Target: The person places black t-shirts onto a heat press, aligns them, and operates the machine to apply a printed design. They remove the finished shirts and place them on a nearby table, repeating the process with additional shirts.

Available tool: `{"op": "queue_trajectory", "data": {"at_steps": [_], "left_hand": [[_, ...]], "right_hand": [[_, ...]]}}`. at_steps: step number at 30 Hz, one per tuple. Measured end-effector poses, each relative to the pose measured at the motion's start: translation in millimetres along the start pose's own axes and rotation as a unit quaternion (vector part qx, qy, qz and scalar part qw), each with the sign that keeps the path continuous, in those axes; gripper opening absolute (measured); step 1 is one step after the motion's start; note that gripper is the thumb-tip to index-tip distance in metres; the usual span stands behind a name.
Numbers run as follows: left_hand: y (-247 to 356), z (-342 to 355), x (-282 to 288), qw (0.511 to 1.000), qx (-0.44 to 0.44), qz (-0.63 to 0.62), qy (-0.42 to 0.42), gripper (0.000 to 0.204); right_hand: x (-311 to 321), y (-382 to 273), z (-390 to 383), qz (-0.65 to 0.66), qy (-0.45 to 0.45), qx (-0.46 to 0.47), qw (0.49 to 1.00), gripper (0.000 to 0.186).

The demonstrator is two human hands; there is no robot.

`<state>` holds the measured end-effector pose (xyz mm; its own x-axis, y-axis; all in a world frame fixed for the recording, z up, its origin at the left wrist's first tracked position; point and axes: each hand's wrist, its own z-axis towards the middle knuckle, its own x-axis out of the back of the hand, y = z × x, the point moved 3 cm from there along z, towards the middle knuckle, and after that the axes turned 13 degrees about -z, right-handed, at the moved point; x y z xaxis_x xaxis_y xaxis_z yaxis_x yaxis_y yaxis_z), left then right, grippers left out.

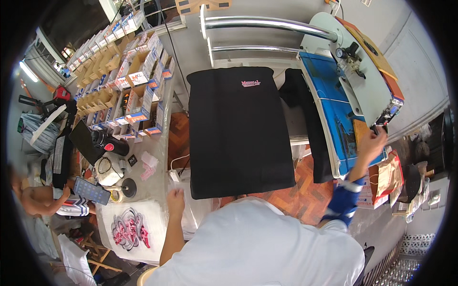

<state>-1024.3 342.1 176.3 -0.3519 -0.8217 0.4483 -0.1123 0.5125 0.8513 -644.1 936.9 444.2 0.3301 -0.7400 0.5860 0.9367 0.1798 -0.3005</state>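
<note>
Head | one pink-lettered black garment [238,138] | one machine [320,76] | left grip [176,199] curled closed | right grip [373,144] cannot tell

They wear a pale shirt [262,245] and one blue, white-banded sleeve [342,204].

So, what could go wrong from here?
The loose black cloth hanging beside the blue panel might snag on its rim if either shifts. The right grip, reaching in at the panel's near end, could nudge the brown piece lying there.
</note>
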Motion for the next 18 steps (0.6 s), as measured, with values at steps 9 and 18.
{"op": "queue_trajectory", "data": {"at_steps": [9,18], "left_hand": [[-92.5,-27.2,-34.3,0.964,0.079,0.247,-0.054,0.063],[-244.9,-18.3,-59.1,0.791,-0.115,0.44,-0.408,0.032]], "right_hand": [[-52.5,81.5,59.0,-0.174,-0.243,0.073,0.951,0.055],[-3.8,3.9,8.3,-0.133,-0.294,0.062,0.944,0.069]]}}
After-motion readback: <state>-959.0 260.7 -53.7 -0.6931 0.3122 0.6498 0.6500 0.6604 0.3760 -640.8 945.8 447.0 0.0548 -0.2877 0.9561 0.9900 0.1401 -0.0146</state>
